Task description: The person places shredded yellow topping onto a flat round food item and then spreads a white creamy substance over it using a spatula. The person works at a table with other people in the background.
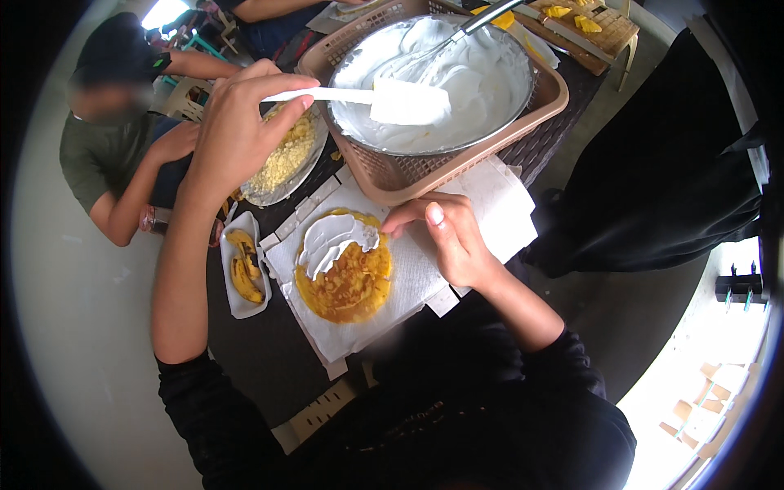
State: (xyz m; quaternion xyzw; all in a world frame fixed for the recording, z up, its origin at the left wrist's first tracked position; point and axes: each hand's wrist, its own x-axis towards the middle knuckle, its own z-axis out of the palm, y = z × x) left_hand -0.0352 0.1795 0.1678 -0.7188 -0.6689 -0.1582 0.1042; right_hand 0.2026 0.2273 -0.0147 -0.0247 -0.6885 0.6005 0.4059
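Observation:
My left hand [238,135] grips the white handle of a spatula [408,103]. Its cream-coated blade is over a metal bowl [529,90] of white whipped cream [482,69]. Below lies a round golden pancake [347,286], with cream [333,238] spread over its upper part. It rests on paper-lined cardboard [425,286]. At the pancake's right edge is my right hand [445,237], fingers loosely bent and thumb apart, holding nothing I can see. A whisk [457,37] leans in the bowl, its wires sunk in the cream.
A tan plastic basket [392,192] holds the bowl. To the left are a plate of yellow crumbs [287,163] and a white tray [233,282] with bananas [243,265]. A wooden board [600,41] with yellow pieces is at the far right. Another person [114,139] sits at the left.

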